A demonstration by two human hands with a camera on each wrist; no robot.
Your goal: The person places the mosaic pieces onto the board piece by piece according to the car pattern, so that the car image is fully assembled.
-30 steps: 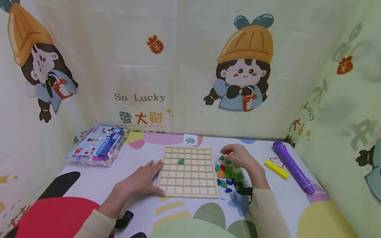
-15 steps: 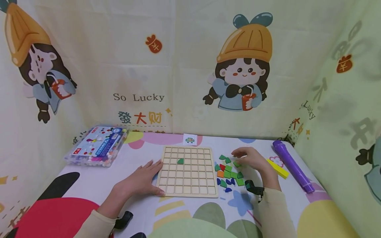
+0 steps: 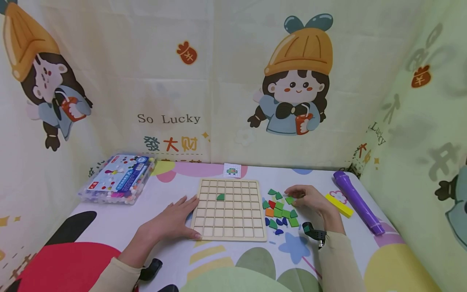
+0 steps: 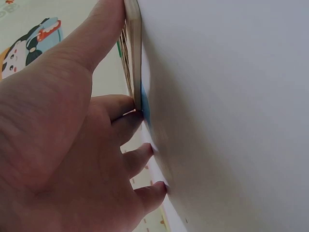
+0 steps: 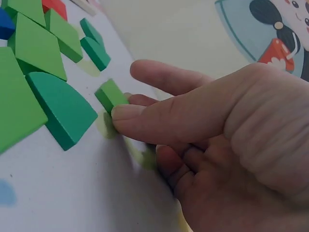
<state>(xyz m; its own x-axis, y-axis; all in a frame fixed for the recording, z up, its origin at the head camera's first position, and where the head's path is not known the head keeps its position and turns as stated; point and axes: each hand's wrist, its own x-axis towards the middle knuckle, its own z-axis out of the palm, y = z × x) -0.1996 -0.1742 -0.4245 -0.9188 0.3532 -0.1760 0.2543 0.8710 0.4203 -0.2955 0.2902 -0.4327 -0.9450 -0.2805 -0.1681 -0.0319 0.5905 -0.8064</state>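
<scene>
A wooden grid board (image 3: 228, 219) lies in the middle of the table with one dark-green quarter-round piece (image 3: 220, 197) in a cell. My left hand (image 3: 175, 221) lies flat on the table, its thumb and fingers against the board's left edge (image 4: 135, 58). Right of the board lies a pile of coloured pieces (image 3: 279, 213), mostly green with some red, orange and blue. My right hand (image 3: 295, 198) is at the pile's right side. Its thumb and a finger pinch a small light-green square piece (image 5: 110, 94), which still touches the table.
A clear plastic box of beads (image 3: 118, 178) sits at the far left. A small pattern card (image 3: 232, 170) lies behind the board. A yellow block (image 3: 339, 205) and a purple pen-like tube (image 3: 359, 202) lie to the right. Printed fabric walls close in three sides.
My right hand has moved from the top of the pile to its right side and closed its fingertips on the light-green piece. The left hand and board have stayed put.
</scene>
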